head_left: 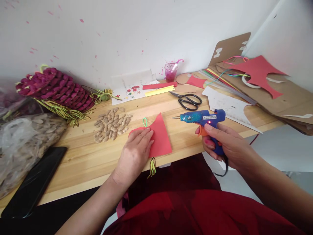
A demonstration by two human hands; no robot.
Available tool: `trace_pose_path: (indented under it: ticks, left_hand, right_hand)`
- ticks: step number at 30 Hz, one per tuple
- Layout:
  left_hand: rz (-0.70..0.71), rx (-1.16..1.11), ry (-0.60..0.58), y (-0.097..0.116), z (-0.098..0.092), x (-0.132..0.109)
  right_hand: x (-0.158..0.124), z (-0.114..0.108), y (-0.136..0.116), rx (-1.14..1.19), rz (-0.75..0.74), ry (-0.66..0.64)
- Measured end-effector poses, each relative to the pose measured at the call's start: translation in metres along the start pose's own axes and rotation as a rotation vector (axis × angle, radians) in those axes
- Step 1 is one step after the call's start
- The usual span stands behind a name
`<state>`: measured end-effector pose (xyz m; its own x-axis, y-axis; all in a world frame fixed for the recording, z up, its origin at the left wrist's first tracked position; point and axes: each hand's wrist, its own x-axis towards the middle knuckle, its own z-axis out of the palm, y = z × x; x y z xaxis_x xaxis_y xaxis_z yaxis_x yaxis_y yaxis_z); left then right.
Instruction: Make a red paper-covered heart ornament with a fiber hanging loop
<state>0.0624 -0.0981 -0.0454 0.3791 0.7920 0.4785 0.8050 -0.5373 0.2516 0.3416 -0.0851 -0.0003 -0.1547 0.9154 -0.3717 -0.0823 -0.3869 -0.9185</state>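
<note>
My left hand [137,148] lies flat on a piece of red paper [160,138] near the table's front edge and covers its left part. A green cord loop [145,122] sticks out above the fingers, and a yellow-green tassel [152,168] hangs below the paper over the edge. In my right hand [225,140] is a blue glue gun [199,117], its metal nozzle pointing left and a small red light glowing on its side. The index finger is by the orange trigger. The nozzle is to the right of the paper, apart from it.
Shelled-in peanuts [112,124] lie left of the paper. Black scissors [187,99] rest behind the glue gun. A plastic bag of peanuts [31,140], a phone [36,179] and a purple peanut craft [58,88] are at left. Cardboard [274,98] and red scraps [259,71] lie at right.
</note>
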Motion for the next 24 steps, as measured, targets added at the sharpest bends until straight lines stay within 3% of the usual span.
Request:
trace_pose_path:
  ticks: [5,16,24]
  left_hand:
    - [0.099,0.148,-0.014,0.002,0.005,0.000]
    - [0.055,0.234,-0.202,0.006,0.002,0.004]
    - [0.062,0.182,-0.092,0.007,-0.002,0.003]
  right_hand:
    - [0.008,0.005,0.004,0.056,0.035,-0.015]
    - [0.018,0.013,0.006,0.103,0.051,-0.080]
    - [0.023,0.017,0.007,0.169,0.059,-0.108]
